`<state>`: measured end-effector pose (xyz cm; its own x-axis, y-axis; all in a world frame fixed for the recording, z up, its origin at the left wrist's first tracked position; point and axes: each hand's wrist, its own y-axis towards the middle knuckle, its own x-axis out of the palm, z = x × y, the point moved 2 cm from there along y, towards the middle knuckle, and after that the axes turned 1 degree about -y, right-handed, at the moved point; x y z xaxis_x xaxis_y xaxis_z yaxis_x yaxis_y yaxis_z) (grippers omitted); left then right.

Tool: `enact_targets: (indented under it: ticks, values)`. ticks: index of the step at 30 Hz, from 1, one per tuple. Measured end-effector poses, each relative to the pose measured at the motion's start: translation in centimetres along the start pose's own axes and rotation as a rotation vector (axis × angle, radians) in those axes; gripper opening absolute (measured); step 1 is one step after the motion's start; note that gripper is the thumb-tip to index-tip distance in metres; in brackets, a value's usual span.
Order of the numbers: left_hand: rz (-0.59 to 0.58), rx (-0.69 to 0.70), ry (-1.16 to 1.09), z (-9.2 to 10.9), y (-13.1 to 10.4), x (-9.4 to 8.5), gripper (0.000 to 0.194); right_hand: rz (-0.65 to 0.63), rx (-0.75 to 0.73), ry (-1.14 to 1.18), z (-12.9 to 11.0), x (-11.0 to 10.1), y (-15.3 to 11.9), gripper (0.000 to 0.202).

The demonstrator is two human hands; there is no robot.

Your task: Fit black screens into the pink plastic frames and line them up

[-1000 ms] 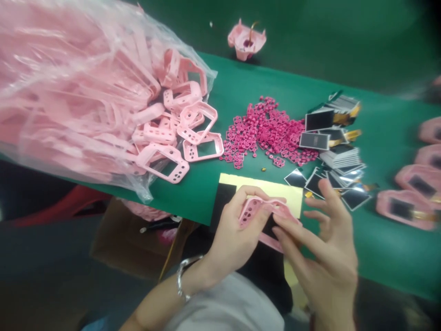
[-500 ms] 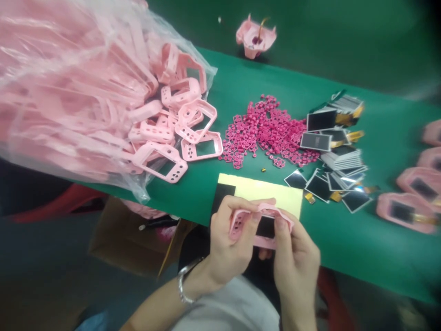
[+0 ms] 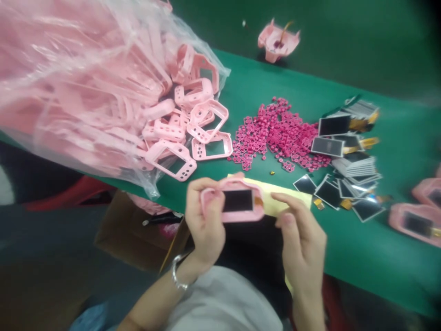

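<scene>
In my left hand (image 3: 206, 220) is a pink plastic shell (image 3: 241, 216), gripped at its left end with the thumb on top. A dark display screen (image 3: 238, 201) sits in the shell's window, and a bit of orange ribbon shows at the screen's right edge. To the right of the shell, apart from it, my right hand (image 3: 299, 225) is held with thumb and index finger spread and nothing between them. Behind both hands lies a yellow sheet (image 3: 285, 196) at the table's near edge.
A clear plastic bag (image 3: 86, 92) of pink shells fills the left, with several loose shells (image 3: 172, 161) at its mouth. Magenta button pieces (image 3: 285, 133) are heaped mid-table. Small screens (image 3: 330, 147) are piled right of them. Fitted shells (image 3: 415, 223) line the right edge; a pink part (image 3: 277, 41) stands far back.
My right hand has let go of the shell and drawn away to the right. My left hand has moved the shell left and turned it, so the screen shows more fully.
</scene>
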<state>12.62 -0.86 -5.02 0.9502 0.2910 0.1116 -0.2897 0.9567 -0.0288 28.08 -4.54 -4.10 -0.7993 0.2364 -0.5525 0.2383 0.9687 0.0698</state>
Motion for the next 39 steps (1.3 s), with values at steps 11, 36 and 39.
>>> enact_targets:
  ticks: [11, 36, 39]
  values:
    - [0.012, -0.194, 0.021, -1.9, 1.2, 0.7, 0.011, -0.122, -0.261, -0.007, 0.3, 0.9, -0.7, 0.009]
    - [-0.470, -0.288, 0.013, 1.2, 0.8, 2.2, 0.010, -0.102, -0.016, -0.100, -2.3, -1.6, 1.6, 0.010]
    - [-0.435, -0.280, 0.020, 1.1, 0.9, 2.2, 0.005, -0.046, -0.016, -0.077, -2.0, -1.4, 1.5, 0.010]
